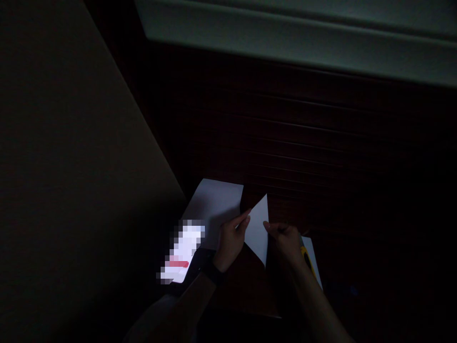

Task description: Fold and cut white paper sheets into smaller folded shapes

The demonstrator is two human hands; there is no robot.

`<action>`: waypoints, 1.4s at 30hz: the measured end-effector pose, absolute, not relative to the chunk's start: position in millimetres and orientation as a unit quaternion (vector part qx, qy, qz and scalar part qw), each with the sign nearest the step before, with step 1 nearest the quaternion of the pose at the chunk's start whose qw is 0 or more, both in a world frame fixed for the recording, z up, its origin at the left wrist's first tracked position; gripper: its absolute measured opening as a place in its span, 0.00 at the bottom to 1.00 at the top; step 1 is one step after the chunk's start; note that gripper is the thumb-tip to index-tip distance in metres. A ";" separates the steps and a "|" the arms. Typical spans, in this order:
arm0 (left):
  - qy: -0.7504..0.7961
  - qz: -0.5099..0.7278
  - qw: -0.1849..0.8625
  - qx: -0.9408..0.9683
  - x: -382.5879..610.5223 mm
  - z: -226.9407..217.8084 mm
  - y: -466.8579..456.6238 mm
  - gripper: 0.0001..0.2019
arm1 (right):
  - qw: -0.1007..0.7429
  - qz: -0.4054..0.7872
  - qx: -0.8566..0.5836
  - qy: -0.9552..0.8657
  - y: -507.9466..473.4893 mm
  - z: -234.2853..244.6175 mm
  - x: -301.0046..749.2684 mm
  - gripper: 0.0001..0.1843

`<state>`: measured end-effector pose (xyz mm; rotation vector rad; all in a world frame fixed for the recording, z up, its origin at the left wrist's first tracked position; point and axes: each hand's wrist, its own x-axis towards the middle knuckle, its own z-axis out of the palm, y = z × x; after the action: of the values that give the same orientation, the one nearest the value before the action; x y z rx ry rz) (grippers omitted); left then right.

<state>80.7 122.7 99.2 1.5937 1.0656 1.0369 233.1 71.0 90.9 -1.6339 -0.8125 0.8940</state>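
Note:
A small piece of white paper (257, 224) is held up between my two hands, a pointed corner at its top and another at its bottom. My left hand (233, 239) pinches its left edge between thumb and fingers. The right edge is gripped by my right hand (288, 242), thumb on the paper and the other fingers curled. A larger white sheet (217, 202) lies just behind and left of my left hand. Partly hidden by my right forearm is a yellow and black object (307, 262), perhaps a tool handle, over another white sheet (313, 255).
A lit, blurred-out screen (183, 250) glows left of my left wrist. The dark wooden surface (246, 293) is under my hands, its front edge faintly visible. A pale panel (71, 157) stands at the left, and a light ledge (285, 43) crosses the top. Much is in deep shadow.

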 end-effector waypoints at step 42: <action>0.243 0.452 0.817 0.263 90.2 116.2 109.7 0.21 | 0.590 0.364 -0.647 -0.318 71.3 76.9 236.5 0.19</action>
<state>90.2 109.7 116.2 0.5609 0.5179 0.9637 236.5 71.3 76.9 -1.5062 -0.7414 0.8473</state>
